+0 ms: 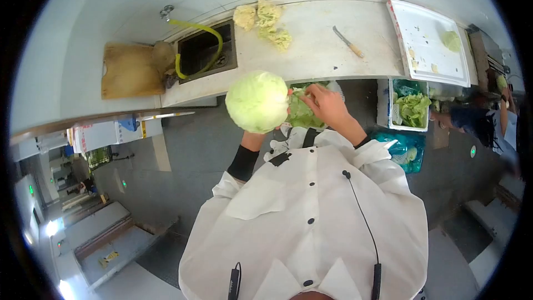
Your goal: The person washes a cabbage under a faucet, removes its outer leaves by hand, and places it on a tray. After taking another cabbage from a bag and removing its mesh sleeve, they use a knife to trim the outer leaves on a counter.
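Note:
A round pale-green cabbage (257, 102) is held up in front of the counter's edge. My left hand (256, 138) supports it from below and behind; most of that hand is hidden by the cabbage, with fingertips showing at its right side. My right hand (328, 106) is just to the right, apart from the cabbage, its fingers bent and drawn together in a pinch. Whatever may be between those fingertips is too small to make out. Beneath the hands, loose green leaves (300, 112) lie in a container below the counter.
On the counter (311, 19) lie a knife (348, 42) and pale yellow frilly vegetable pieces (268, 13). A white foam tray (427, 50) holds another cabbage (451, 41). Leftward are a sink (226, 50), hose and wooden board (126, 72). A leaf-filled box (387, 105) stands below; another person (483, 122) is far right.

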A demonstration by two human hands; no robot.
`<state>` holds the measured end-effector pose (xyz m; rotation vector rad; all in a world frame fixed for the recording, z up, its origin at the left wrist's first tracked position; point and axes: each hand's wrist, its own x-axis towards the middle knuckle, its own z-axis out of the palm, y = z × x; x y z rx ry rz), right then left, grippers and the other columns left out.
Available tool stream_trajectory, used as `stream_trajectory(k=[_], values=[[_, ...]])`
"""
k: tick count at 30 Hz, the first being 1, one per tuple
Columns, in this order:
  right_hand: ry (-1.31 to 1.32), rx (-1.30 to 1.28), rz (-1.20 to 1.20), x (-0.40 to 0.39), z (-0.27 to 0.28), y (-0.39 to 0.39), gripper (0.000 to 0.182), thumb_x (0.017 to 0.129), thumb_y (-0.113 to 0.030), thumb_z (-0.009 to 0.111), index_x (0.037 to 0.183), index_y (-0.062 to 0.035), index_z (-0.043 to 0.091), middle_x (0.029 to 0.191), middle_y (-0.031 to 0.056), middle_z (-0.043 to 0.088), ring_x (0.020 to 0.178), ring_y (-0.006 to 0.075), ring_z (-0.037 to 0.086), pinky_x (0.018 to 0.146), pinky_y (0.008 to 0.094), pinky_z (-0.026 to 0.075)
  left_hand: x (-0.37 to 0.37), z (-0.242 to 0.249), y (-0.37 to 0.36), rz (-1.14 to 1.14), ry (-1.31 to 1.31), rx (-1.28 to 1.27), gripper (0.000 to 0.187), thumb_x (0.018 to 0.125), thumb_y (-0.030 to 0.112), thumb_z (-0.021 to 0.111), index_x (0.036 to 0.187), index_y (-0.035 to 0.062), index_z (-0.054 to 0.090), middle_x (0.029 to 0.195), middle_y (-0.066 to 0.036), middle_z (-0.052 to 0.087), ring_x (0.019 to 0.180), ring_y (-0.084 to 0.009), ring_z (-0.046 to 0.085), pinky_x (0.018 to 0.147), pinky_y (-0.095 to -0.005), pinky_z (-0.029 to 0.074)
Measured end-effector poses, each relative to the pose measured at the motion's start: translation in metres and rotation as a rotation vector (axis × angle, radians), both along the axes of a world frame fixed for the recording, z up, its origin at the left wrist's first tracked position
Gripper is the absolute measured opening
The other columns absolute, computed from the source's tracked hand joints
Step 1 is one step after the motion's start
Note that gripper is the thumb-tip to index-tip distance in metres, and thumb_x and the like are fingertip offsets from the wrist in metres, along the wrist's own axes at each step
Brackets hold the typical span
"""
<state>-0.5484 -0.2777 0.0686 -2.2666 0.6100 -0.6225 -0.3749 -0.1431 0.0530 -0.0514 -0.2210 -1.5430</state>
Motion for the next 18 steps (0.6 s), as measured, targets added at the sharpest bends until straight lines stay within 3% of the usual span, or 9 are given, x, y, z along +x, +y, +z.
stream_trajectory(k=[3,4,5,6,7,8,10,11,18], values=[[0.063,-0.105,-0.041,-0.003,-0.004,0.000,0.021,0.088,-0.024,0.064,0.082,-0.0051,0.056,0.074,0.0086,0.060,0.055,0.0258,0.058,0.051,0.0342,0.047,0.017,-0.018,0.011,0.196,-0.255,0.336,0.062,0.095,0.052,0.039,0.140,0.0091,0.035,0.137,-0.023,0.043,0.119,-0.0401,0.049,0.090,-0.0501,0.051],[0.064,-0.104,-0.034,-0.002,0.008,0.002,0.021,0.088,-0.024,0.064,0.082,-0.0051,0.056,0.074,0.0086,0.060,0.055,0.0258,0.058,0.051,0.0342,0.047,0.020,0.005,0.005,-0.011,-0.130,0.209,0.066,0.093,0.054,0.039,0.142,0.0103,0.033,0.139,-0.021,0.042,0.122,-0.0368,0.048,0.100,-0.0502,0.046],[-0.030,0.057,0.032,-0.001,0.023,0.003,0.022,0.087,-0.025,0.065,0.089,-0.0053,0.057,0.084,0.0105,0.061,0.067,0.0274,0.060,0.060,0.0356,0.049,0.024,0.000,0.011,-0.007,-0.126,0.210,0.066,0.093,0.054,0.039,0.142,0.0103,0.033,0.139,-0.021,0.042,0.122,-0.0368,0.048,0.100,-0.0502,0.046],[-0.123,0.214,0.094,0.003,0.043,0.002,0.025,0.086,-0.027,0.066,0.096,-0.0055,0.057,0.094,0.0124,0.062,0.079,0.0290,0.062,0.069,0.0370,0.051,0.028,-0.009,0.016,0.143,-0.382,0.384,0.070,0.090,0.059,0.041,0.142,0.0113,0.033,0.140,-0.019,0.042,0.124,-0.0356,0.047,0.101,-0.0498,0.045],[-0.241,0.115,0.123,0.012,0.062,0.003,0.034,0.085,-0.029,0.067,0.107,-0.0062,0.055,0.108,0.0145,0.057,0.094,0.0317,0.058,0.080,0.0389,0.047,0.029,-0.014,0.020,0.292,-0.635,0.560,0.075,0.088,0.063,0.043,0.142,0.0124,0.034,0.141,-0.017,0.041,0.126,-0.0344,0.046,0.102,-0.0494,0.044],[-0.358,0.015,0.153,0.021,0.079,0.004,0.045,0.084,-0.031,0.068,0.118,-0.0068,0.053,0.121,0.0166,0.053,0.109,0.0344,0.053,0.092,0.0408,0.044,0.027,-0.012,0.019,0.291,-0.627,0.559,0.075,0.088,0.063,0.043,0.142,0.0124,0.034,0.141,-0.017,0.041,0.126,-0.0344,0.046,0.102,-0.0494,0.044],[-0.309,0.019,0.264,0.032,0.098,0.004,0.054,0.082,-0.034,0.069,0.125,-0.0083,0.049,0.128,0.0175,0.048,0.116,0.0363,0.047,0.098,0.0423,0.039,0.025,-0.004,0.013,0.120,-0.171,0.240,0.073,0.089,0.064,0.036,0.141,0.0117,0.038,0.138,-0.014,0.046,0.124,-0.0301,0.048,0.101,-0.0475,0.043],[-0.263,0.029,0.372,0.036,0.102,0.003,0.062,0.081,-0.037,0.070,0.132,-0.0097,0.046,0.135,0.0184,0.043,0.123,0.0382,0.041,0.104,0.0437,0.034,0.024,-0.007,0.013,0.122,-0.160,0.236,0.073,0.089,0.064,0.036,0.141,0.0117,0.038,0.138,-0.014,0.046,0.124,-0.0301,0.048,0.101,-0.0475,0.043],[-0.120,-0.174,0.555,0.032,0.095,-0.018,0.065,0.080,-0.037,0.067,0.134,-0.0092,0.045,0.134,0.0148,0.047,0.115,0.0335,0.052,0.094,0.0404,0.045,0.030,-0.028,0.015,-0.054,-0.360,0.338,0.081,0.086,0.073,0.032,0.140,0.0126,0.039,0.137,-0.011,0.048,0.121,-0.0297,0.051,0.100,-0.0447,0.044]])
